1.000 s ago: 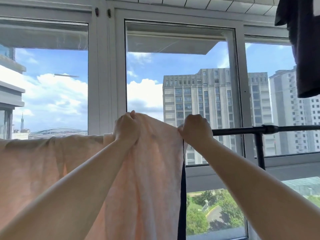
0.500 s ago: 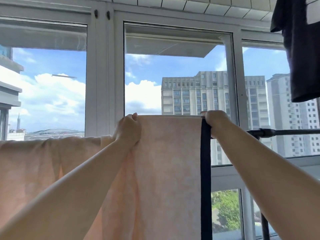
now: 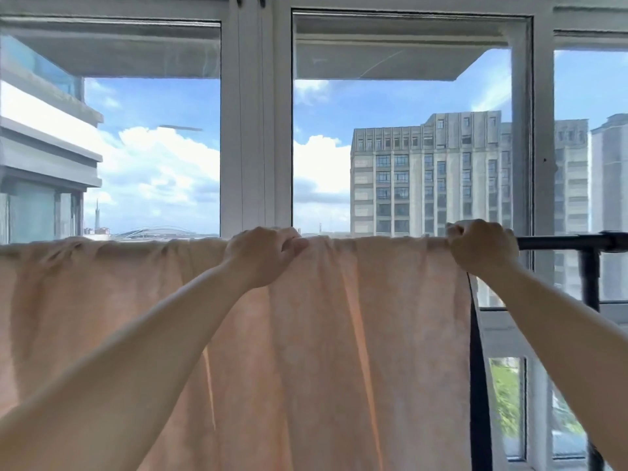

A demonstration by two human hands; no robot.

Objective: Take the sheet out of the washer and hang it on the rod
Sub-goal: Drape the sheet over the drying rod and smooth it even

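Both hands, left grip [image 3: 263, 254] and right grip [image 3: 482, 248], pinch the sheet [image 3: 356, 334] atop the rod [image 3: 564, 242]; slide apart evenly, flattening bunched folds.

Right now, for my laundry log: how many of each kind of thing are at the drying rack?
Peach sheet: 1
Black rod: 1
Black upright post: 1
Hands gripping the sheet, left hand and right hand: 2
Total: 5

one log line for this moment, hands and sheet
stage: spreading | sheet: draped over rod | left hand: gripping top edge | right hand: gripping right end
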